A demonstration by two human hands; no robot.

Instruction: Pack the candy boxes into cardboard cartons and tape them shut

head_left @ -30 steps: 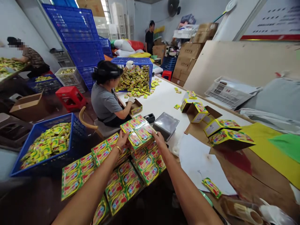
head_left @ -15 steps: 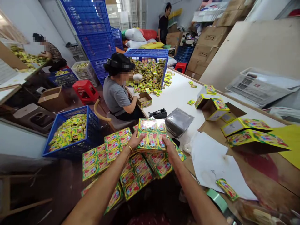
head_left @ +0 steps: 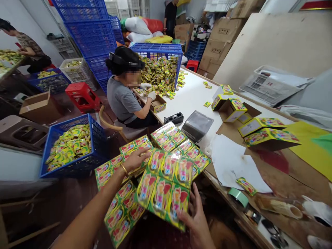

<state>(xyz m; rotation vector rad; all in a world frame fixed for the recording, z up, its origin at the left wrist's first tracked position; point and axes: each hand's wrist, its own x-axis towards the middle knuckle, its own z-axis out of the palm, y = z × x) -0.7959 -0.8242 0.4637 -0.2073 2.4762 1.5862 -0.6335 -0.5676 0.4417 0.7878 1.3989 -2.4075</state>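
Note:
My right hand (head_left: 195,214) grips the lower right edge of a clear-wrapped pack of small boxes (head_left: 164,183), thumb on top and fingers beneath. The pack is green and yellow with red pictures, tilted and close to me. My left hand (head_left: 137,159) lies stretched out over another wrapped pack (head_left: 136,143), its fingertips near the held pack's upper left corner. Below it, a further pack (head_left: 124,211) sits at the lower left. Beyond the held one, more wrapped packs (head_left: 168,135) lie at the table's near side. What supports the packs is mostly hidden.
A co-worker (head_left: 127,93) in gloves sits at the table (head_left: 192,88) by an open carton (head_left: 158,103). Nearby are a black tape dispenser (head_left: 173,118), clear plastic sheets (head_left: 198,124), folded cartons (head_left: 269,135) and green tape (head_left: 238,197). A blue crate (head_left: 101,155) stands left.
Both hands were on a pack farther away. Now my right hand holds a pack tilted closer to me, and my left hand has opened and shifted left. The view has turned slightly right.

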